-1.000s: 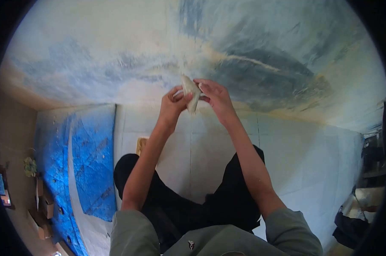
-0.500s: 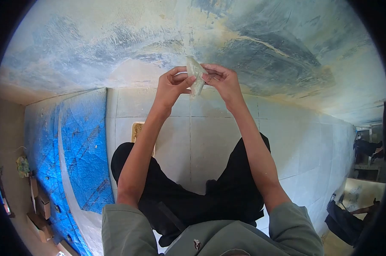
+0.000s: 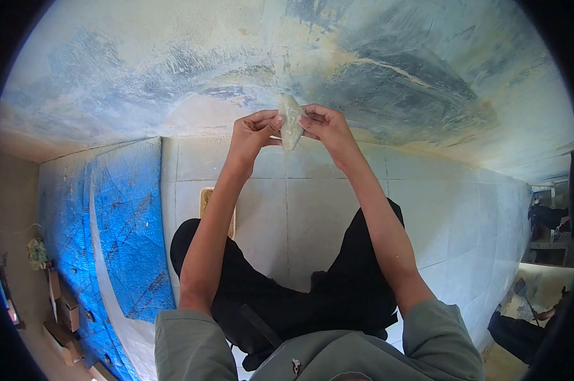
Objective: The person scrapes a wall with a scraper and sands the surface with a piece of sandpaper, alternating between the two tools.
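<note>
A pale greenish-white folded sheet (image 3: 291,130), roughly diamond-shaped with one corner up, is held between my two hands in front of the wall. My left hand (image 3: 256,134) pinches its left edge, thumb on the near face and the other fingers behind or beside it. On the right edge, my right hand (image 3: 325,129) grips it the same way, with the thumb on its face. Both forearms reach forward over my bent knees.
The stained, patchy wall (image 3: 395,76) rises just beyond my hands. Pale tiles (image 3: 337,184) cover the floor. A yellowish tray (image 3: 205,198) sits partly behind my left forearm. Blue sheeting (image 3: 131,222) lies at left, with cardboard pieces (image 3: 61,340) beside it. Another person (image 3: 518,333) is at far right.
The folded sheet is turned slightly more upright and sits a little lower in view. Both hands keep hold of its edges, the right one slightly farther out to the side of its face.
</note>
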The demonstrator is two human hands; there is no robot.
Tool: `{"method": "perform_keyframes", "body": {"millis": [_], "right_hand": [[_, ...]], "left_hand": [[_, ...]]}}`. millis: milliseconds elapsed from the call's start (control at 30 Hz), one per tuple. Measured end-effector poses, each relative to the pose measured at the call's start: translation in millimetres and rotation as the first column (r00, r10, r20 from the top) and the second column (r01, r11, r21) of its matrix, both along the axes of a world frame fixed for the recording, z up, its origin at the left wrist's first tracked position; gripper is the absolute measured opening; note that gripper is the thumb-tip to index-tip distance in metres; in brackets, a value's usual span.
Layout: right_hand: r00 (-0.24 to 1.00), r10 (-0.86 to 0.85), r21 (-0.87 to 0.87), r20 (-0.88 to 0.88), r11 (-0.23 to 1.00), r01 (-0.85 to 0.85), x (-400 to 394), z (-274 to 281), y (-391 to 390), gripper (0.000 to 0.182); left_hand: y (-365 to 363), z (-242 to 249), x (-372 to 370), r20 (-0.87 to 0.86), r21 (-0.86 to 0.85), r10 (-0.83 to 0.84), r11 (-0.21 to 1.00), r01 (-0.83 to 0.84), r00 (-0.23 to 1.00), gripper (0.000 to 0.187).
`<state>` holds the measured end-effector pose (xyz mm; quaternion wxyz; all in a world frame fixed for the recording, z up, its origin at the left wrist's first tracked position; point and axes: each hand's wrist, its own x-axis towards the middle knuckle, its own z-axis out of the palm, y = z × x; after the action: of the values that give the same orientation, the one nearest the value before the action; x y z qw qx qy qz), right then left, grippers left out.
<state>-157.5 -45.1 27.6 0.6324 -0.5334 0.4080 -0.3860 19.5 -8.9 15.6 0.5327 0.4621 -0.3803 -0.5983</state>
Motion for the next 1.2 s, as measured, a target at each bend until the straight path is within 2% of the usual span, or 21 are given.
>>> {"method": "perform_keyframes", "body": {"millis": [67, 167, 267, 367, 467, 600, 667, 767, 900, 1033, 1100, 1167, 1200], "right_hand": [[0.999, -0.035, 0.098, 0.030, 0.995, 0.031, -2.7, 1.8, -0.4, 0.019], [0.999, -0.034, 0.123, 0.022, 0.992, 0.031, -3.4, 3.1, -0.9, 0.020], [0.999, -0.032, 0.085, -0.001, 0.996, 0.032, -3.5, 7.7, 1.1, 0.019], [0.997, -0.053, 0.077, 0.048, 0.996, 0.049, -4.4, 3.0, 0.2, 0.018], [0.999, -0.053, 0.072, 0.008, 0.996, 0.052, -6.2, 6.1, 1.5, 0.018], [0.998, -0.047, 0.099, 0.039, 0.994, 0.043, -9.2, 6.4, -0.1, 0.019], [0.990, 0.072, 0.185, 0.122, 0.978, -0.094, -12.9, 7.8, -2.0, 0.022], [0.966, 0.146, 0.137, 0.213, 0.975, -0.177, -15.7, 7.4, -0.4, 0.022], [0.974, 0.146, 0.057, 0.175, 0.986, -0.158, -15.3, -1.6, 0.2, 0.020], [0.976, 0.118, 0.118, 0.182, 0.983, -0.141, -12.3, 2.6, 3.1, 0.027], [0.979, 0.084, 0.113, 0.186, 0.988, -0.106, -11.3, 6.9, 5.8, 0.030], [0.959, 0.110, 0.145, 0.261, 0.978, -0.151, -12.4, 4.6, 6.3, 0.032], [0.963, 0.097, 0.126, 0.253, 0.983, -0.132, -14.1, 4.9, 5.2, 0.032]], "left_hand": [[-0.6, 0.4, -1.7, -0.039, -0.010, -0.045, 0.999, 0.044, 0.998, 0.026], [-2.9, -0.3, -1.4, -0.071, 0.014, -0.071, 0.997, 0.072, 0.995, 0.025], [-1.7, 4.3, -1.8, -0.106, 0.026, -0.135, 0.990, 0.139, 0.985, 0.025], [-4.2, -3.3, -4.0, -0.177, 0.033, -0.124, 0.991, 0.132, 0.976, 0.028], [-4.7, -5.2, -6.6, -0.178, 0.004, -0.122, 0.992, 0.125, 0.976, 0.026], [-3.8, -2.9, -8.7, -0.211, -0.040, -0.129, 0.992, 0.123, 0.969, 0.024], [-2.4, 1.7, -10.2, -0.239, -0.016, -0.109, 0.994, 0.108, 0.965, 0.022], [-6.2, -3.7, -8.9, -0.261, -0.018, -0.105, 0.994, 0.104, 0.960, 0.022], [-11.3, -9.5, -10.4, -0.253, -0.004, -0.126, 0.992, 0.130, 0.959, 0.023], [-10.8, -13.8, -18.1, -0.276, -0.038, -0.111, 0.994, 0.104, 0.955, 0.021], [-11.1, -14.9, -22.0, -0.335, -0.026, -0.126, 0.992, 0.124, 0.934, 0.020], [-9.9, -13.5, -22.4, -0.371, -0.047, -0.162, 0.987, 0.156, 0.914, 0.018], [-8.9, -11.3, -21.9, -0.476, -0.050, -0.176, 0.984, 0.173, 0.862, 0.018]]}}
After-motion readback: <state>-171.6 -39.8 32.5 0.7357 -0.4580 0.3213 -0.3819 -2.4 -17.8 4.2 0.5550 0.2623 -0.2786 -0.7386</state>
